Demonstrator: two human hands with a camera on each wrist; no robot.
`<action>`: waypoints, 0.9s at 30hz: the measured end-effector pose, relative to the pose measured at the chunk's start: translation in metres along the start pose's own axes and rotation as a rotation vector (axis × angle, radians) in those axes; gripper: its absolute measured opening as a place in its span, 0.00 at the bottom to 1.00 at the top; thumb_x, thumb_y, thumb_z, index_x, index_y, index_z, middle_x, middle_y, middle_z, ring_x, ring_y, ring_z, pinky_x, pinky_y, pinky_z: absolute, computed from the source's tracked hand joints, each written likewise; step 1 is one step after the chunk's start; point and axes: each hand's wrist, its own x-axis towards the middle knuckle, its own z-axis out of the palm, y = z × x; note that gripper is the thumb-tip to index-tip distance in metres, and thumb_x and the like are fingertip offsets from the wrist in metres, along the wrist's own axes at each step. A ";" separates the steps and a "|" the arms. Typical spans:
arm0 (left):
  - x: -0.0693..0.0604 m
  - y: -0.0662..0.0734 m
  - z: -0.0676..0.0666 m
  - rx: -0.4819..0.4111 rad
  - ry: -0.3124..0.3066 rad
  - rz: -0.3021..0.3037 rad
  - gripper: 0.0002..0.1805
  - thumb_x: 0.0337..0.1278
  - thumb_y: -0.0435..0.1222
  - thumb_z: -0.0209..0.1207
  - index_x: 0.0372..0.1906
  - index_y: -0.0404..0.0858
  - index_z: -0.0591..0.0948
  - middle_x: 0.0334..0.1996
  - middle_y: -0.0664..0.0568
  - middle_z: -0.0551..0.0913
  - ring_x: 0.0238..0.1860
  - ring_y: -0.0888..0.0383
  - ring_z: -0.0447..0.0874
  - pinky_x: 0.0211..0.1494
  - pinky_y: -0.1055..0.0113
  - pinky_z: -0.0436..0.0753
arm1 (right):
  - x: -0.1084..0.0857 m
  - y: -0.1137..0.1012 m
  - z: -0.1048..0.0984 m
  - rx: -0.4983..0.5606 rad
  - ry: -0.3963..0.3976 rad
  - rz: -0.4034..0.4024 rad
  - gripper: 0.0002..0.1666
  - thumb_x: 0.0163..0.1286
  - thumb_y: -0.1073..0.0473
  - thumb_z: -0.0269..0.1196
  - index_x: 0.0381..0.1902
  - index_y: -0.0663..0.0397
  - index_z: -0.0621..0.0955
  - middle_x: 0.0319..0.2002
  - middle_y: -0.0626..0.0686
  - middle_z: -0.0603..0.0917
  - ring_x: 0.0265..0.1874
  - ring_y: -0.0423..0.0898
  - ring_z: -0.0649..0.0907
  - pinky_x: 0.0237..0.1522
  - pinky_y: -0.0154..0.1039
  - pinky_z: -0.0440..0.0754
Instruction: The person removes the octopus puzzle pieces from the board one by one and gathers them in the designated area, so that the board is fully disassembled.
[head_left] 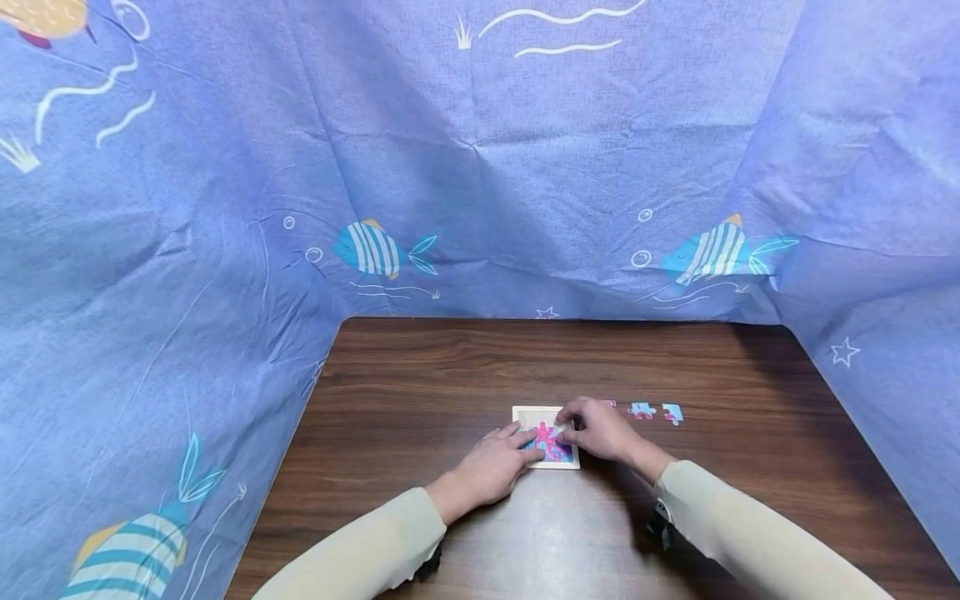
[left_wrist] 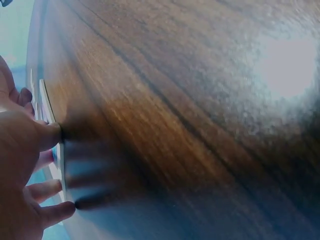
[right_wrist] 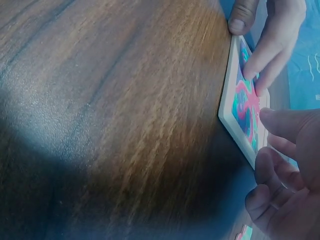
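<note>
Jigsaw puzzle (right_wrist: 244,112) shows pink, blue and purple within a pale frame (right_wrist: 228,87).

The right grip (head_left: 600,429) hides part of the puzzle tray (head_left: 555,466) beneath it — what it pinches, if anything, cannot be told — and some of a puzzle piece (head_left: 612,403) just beyond.
</note>
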 end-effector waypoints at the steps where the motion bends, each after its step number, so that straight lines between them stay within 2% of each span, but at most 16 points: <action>1: 0.000 0.000 0.000 0.006 0.003 0.000 0.20 0.75 0.44 0.56 0.67 0.58 0.80 0.73 0.52 0.74 0.72 0.42 0.73 0.68 0.48 0.78 | 0.001 -0.001 0.000 -0.005 -0.007 -0.004 0.12 0.57 0.53 0.78 0.37 0.48 0.88 0.36 0.45 0.86 0.37 0.42 0.82 0.43 0.44 0.81; 7: -0.001 0.001 0.000 0.031 0.017 0.007 0.22 0.74 0.44 0.56 0.69 0.58 0.79 0.72 0.52 0.74 0.72 0.42 0.73 0.67 0.48 0.79 | 0.003 -0.007 -0.001 -0.018 -0.053 -0.004 0.12 0.58 0.54 0.77 0.38 0.47 0.88 0.35 0.44 0.85 0.36 0.42 0.82 0.42 0.43 0.80; 15: 0.000 0.002 0.003 0.041 0.009 0.022 0.24 0.72 0.40 0.57 0.70 0.56 0.78 0.74 0.57 0.73 0.72 0.40 0.72 0.64 0.45 0.80 | 0.004 -0.012 -0.004 -0.068 -0.069 0.033 0.12 0.57 0.56 0.77 0.39 0.49 0.88 0.33 0.44 0.85 0.34 0.41 0.82 0.40 0.42 0.81; 23: 0.000 0.002 0.001 0.034 -0.005 0.025 0.25 0.70 0.38 0.58 0.69 0.56 0.78 0.73 0.57 0.74 0.72 0.40 0.73 0.63 0.45 0.81 | 0.004 -0.015 -0.001 -0.103 -0.096 0.043 0.12 0.60 0.54 0.77 0.41 0.50 0.91 0.37 0.46 0.89 0.41 0.45 0.86 0.45 0.46 0.83; 27: 0.000 0.002 0.000 0.029 -0.009 0.022 0.24 0.72 0.38 0.57 0.69 0.56 0.78 0.73 0.57 0.74 0.72 0.40 0.73 0.63 0.45 0.81 | 0.003 -0.014 0.000 -0.108 -0.085 0.024 0.11 0.59 0.56 0.77 0.40 0.50 0.91 0.37 0.46 0.88 0.41 0.45 0.85 0.45 0.46 0.83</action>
